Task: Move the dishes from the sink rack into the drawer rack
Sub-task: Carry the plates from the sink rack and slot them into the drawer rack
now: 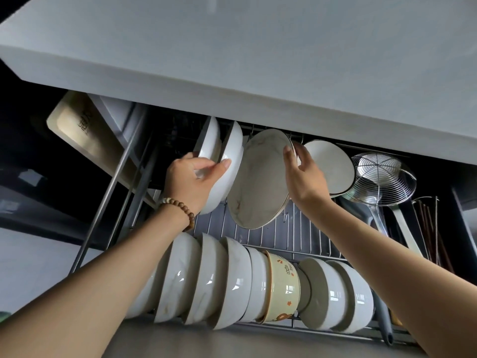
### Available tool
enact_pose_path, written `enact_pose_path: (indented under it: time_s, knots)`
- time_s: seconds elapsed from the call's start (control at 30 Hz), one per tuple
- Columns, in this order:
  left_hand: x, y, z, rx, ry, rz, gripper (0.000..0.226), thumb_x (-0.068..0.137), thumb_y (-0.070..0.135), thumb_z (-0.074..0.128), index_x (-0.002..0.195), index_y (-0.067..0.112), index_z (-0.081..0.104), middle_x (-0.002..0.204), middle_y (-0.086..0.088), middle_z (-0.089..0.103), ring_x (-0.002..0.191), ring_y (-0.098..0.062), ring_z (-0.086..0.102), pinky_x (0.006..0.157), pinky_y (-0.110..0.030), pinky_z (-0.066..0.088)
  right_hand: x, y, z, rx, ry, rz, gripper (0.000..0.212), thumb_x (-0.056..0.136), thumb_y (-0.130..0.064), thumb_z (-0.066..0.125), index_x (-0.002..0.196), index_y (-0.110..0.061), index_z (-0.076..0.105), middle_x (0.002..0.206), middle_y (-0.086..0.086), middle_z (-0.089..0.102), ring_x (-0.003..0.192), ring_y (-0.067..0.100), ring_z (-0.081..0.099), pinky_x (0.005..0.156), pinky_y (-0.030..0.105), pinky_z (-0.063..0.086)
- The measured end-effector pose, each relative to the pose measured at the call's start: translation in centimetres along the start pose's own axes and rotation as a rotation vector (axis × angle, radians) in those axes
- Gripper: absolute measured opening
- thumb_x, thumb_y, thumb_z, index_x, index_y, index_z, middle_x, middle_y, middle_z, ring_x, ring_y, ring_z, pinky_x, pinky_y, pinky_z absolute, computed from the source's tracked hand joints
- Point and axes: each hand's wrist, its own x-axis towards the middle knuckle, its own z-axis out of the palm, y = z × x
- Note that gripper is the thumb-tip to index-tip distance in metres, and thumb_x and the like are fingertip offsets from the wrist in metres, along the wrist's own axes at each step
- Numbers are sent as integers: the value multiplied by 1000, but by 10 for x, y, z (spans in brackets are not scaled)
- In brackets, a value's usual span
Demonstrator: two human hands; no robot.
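Two white plates (233, 151) beside marbled plate (260, 182).

white marbled plate (260, 182), cream patterned bowl (282, 288), brown bead bracelet (178, 209)

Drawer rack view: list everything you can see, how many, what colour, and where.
marbled plate: one, white with gold rim, tilted over the rack's middle
white plates: two, white, upright at back left
dark-rimmed plate: one, white, back right
bowls: about seven, white, front row, on edge
patterned bowl: one, cream, within that row
skimmer: one, steel, right side
chopsticks: several, dark brown, far right
boards: two, beige and white, leaning at left
drawer rack: one, steel wire, under the dishes
bracelet: one, brown beads, left wrist
left hand: grip on the white plates
right hand: grip on the marbled plate's rim
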Motion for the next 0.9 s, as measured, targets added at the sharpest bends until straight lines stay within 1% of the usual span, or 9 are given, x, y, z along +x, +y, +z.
enact_pose_path:
  time_s: [0.1,0.17,0.3,0.47,0.57,0.67,0.8,0.87,0.9]
  knots:
    - [0,3,-1,-16,-6,3,29,80,32,70,65,8,71,65,-12,56,75,-20,52,68,-12,37,-3,-7,6,-84,-1,-37,44,101,-44,31,143,-32,37,112,5,63,115,28,54,77,24,29]
    - [-1,3,-1,-18,-3,9,29,80,32,70,64,8,71,68,-18,58,77,-22,54,67,-14,37,-4,-11,11,-132,0,-65,45,100,-45,30,142,-33,38,99,3,63,107,30,57,75,26,30]
    - [-1,2,-2,-15,4,12,27,80,34,70,65,12,71,69,-15,59,79,-21,54,71,-17,38,-2,-21,16,-170,12,-79,45,100,-45,30,143,-33,37,125,4,63,114,32,55,81,31,36]
    - [-2,3,-4,-16,5,0,27,80,35,70,70,10,73,59,9,52,89,-19,56,92,-30,43,6,-34,20,-196,-4,-46,44,100,-44,30,142,-34,37,123,9,63,113,33,55,77,31,35]
    - [-3,4,-3,-25,5,-7,26,79,36,70,74,11,74,63,15,54,105,-22,58,98,-33,44,8,-40,26,-240,-29,-44,45,100,-44,29,142,-30,37,123,11,62,112,34,55,77,32,35]
    - [-3,4,-2,-45,6,-11,25,79,35,71,76,10,75,64,18,54,104,-16,56,103,-33,40,14,-42,30,-234,-75,-17,48,100,-46,26,145,-31,32,130,12,57,117,35,53,85,35,39]
    - [-1,-2,0,-41,-6,0,24,79,37,70,74,14,74,60,13,58,92,-5,50,104,-16,33,16,-42,28,-28,-196,67,59,98,-53,29,150,-28,20,150,7,39,136,30,37,108,37,34]
    - [0,-2,1,-32,-15,4,26,78,39,70,73,14,75,56,22,58,82,5,53,90,4,26,14,-41,25,81,-239,106,67,95,-57,35,151,-26,17,152,4,36,138,27,36,110,39,35]
    - [0,-2,2,-28,-19,9,26,77,39,70,73,14,75,53,22,59,76,7,55,82,9,23,13,-39,24,130,-261,119,69,94,-58,38,151,-27,16,151,3,37,137,25,37,110,42,36]
